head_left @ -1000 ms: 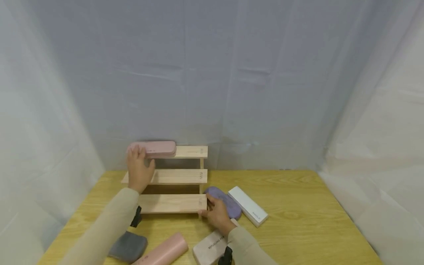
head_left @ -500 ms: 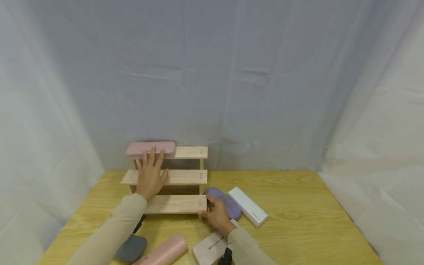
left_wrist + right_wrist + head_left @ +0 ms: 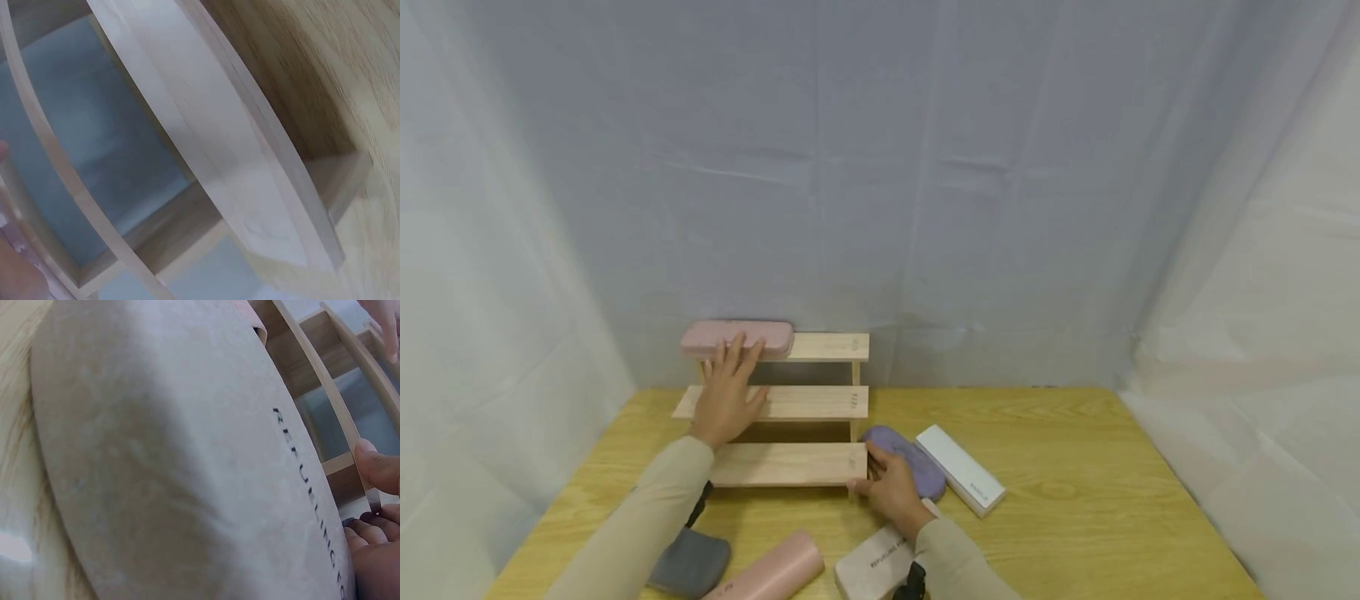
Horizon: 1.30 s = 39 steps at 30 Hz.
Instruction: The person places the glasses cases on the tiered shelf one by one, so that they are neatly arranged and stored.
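Note:
A pink glasses case (image 3: 737, 337) lies on the left part of the top tier of a three-tier wooden display stand (image 3: 797, 464). My left hand (image 3: 726, 406) reaches over the middle tier, its extended fingers touching the case's front side. With thumb and fingers my right hand (image 3: 895, 492) pinches the right end of the lowest tier. That grip also shows at the edge of the right wrist view, thumb (image 3: 378, 467) on the board. The left wrist view mostly holds the stand's boards, with part of the left hand at its edge.
Right of the stand lie a purple case (image 3: 917, 467) and a white oblong case (image 3: 961, 469). In front are a dark grey case (image 3: 696, 562), a pink rounded case (image 3: 775, 568) and a cream case with lettering (image 3: 868, 568). Pale sheeting (image 3: 880, 208) hangs behind the table.
My left hand has slid from the pink glasses case's left end to the right, then slightly back left. The case has shifted a little left on the tier. My right hand keeps its grip.

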Available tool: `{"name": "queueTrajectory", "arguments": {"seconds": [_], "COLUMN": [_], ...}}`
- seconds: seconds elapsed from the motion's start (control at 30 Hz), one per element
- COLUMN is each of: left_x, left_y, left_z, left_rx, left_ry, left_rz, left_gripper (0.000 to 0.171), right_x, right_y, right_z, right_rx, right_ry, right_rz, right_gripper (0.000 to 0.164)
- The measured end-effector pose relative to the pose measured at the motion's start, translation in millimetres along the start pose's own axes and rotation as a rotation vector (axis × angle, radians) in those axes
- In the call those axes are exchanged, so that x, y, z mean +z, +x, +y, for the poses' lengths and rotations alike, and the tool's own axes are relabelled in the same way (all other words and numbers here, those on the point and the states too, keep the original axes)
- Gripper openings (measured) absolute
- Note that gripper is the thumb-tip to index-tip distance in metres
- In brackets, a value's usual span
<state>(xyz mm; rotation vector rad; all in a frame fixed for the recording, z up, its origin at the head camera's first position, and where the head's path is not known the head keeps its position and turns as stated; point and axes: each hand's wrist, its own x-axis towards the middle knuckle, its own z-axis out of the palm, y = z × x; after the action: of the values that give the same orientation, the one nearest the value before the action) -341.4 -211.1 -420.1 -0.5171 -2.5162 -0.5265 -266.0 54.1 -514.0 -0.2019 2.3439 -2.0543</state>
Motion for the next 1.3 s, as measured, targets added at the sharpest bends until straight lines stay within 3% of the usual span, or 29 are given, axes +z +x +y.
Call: {"name": "queueTrajectory", "arguments": {"seconds": [0.2, 0.57, 1.1, 1.3], "left_x": [-3.9, -2.4, -12.9, -22.0], "left_y": [0.1, -0.6, -0.9, -12.2], "left_z": [0.8, -1.5, -9.3, -16.3], "left_rx": [-0.008, 0.015, -0.037, -0.066], "left_ry": [0.046, 0.063, -0.016, -0.140], "left_rz": [-0.051, -0.020, -0.113, -0.127], "left_gripper": [0.076, 0.077, 0.079, 0.082], "right_x": [0.1, 0.7, 3.5, 3.2], "right_y": [0.1, 0.6, 4.0, 4.6], "right_z": [0.9, 1.1, -0.5, -1.8], "right_rx": [0.002, 0.008, 0.001, -0.027], "right_ry": [0.007, 0.017, 0.032, 0.032], "right_rz": [0.001, 0.000, -0.028, -0.034], "right_gripper": [0.078, 0.077, 0.076, 0.077]}}
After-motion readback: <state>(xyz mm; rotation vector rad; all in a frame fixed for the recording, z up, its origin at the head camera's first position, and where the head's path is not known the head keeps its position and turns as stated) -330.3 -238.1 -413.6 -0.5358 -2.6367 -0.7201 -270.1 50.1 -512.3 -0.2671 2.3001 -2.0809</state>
